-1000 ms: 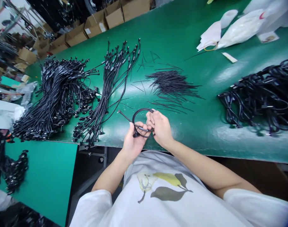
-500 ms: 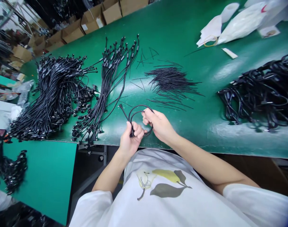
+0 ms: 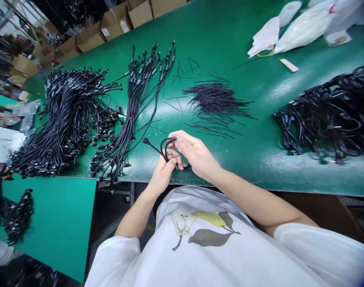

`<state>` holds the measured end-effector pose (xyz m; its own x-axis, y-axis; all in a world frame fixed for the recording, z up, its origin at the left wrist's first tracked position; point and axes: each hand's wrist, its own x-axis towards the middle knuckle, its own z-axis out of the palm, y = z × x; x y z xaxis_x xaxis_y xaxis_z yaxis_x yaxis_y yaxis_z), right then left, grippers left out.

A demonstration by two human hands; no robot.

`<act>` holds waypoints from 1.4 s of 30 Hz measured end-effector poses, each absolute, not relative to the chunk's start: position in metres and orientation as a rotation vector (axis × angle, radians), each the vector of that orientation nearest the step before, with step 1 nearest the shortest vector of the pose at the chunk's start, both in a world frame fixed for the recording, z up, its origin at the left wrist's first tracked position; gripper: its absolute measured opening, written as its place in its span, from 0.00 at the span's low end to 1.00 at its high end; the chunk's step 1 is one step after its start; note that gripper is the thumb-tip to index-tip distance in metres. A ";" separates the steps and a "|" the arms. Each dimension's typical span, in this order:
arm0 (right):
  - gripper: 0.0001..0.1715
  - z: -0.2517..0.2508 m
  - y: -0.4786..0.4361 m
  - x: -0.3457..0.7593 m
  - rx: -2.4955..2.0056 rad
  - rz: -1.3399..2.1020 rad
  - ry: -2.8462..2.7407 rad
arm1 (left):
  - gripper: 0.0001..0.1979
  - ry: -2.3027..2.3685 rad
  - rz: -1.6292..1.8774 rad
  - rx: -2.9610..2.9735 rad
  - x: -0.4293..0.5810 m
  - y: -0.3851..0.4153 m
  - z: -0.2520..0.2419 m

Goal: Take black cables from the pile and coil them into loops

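Note:
Between my hands, just above the table's front edge, is a black cable bent into loops. My left hand is closed on it, thumb and fingers pinching the loops from below. One connector end sticks out to the upper left of that hand. My right hand is closed around the right side of the loops; its curled fingers partly hide the cable. A pile of short black ties lies beyond my hands. Left of them lies a bunch of straight black cables with connectors at both ends.
A larger heap of cables spreads at the far left of the green table. Coiled cables are piled at the right. White plastic bags lie at the back right, and cardboard boxes line the far edge.
My right hand has moved left and over the loops, closer to my left hand. The loops look smaller, and the free connector end has swung lower and to the left.

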<state>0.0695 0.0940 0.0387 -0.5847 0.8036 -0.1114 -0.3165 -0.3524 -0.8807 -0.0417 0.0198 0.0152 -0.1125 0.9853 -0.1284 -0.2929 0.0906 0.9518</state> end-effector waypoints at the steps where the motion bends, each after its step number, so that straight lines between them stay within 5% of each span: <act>1: 0.28 0.038 0.094 0.070 -0.721 1.996 -1.164 | 0.06 1.126 1.317 0.864 -0.043 0.020 0.015; 15: 0.18 0.037 0.085 0.075 -0.758 2.066 -1.009 | 0.03 1.249 1.004 1.025 -0.039 0.008 0.013; 21: 0.25 0.023 0.070 0.069 -0.645 1.755 -1.168 | 0.16 1.446 0.788 1.259 -0.030 0.008 -0.001; 25: 0.23 0.023 0.081 0.073 -0.585 1.802 -1.049 | 0.12 1.368 0.809 1.298 -0.027 0.000 -0.004; 28: 0.23 0.033 0.089 0.075 -0.600 1.891 -1.035 | 0.10 1.149 0.910 1.128 -0.032 0.002 0.002; 32: 0.27 0.041 0.099 0.073 -0.574 2.126 -0.932 | 0.24 0.857 0.865 0.701 -0.033 0.005 0.015; 42: 0.24 0.026 0.115 0.073 -0.489 2.241 -0.899 | 0.19 0.754 0.996 0.339 -0.009 0.006 0.017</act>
<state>0.0730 0.1146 0.0263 -0.7087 0.6995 -0.0921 -0.4421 -0.5420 -0.7147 -0.0090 0.0059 0.0175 0.3230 0.8511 -0.4139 -0.6295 0.5198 0.5775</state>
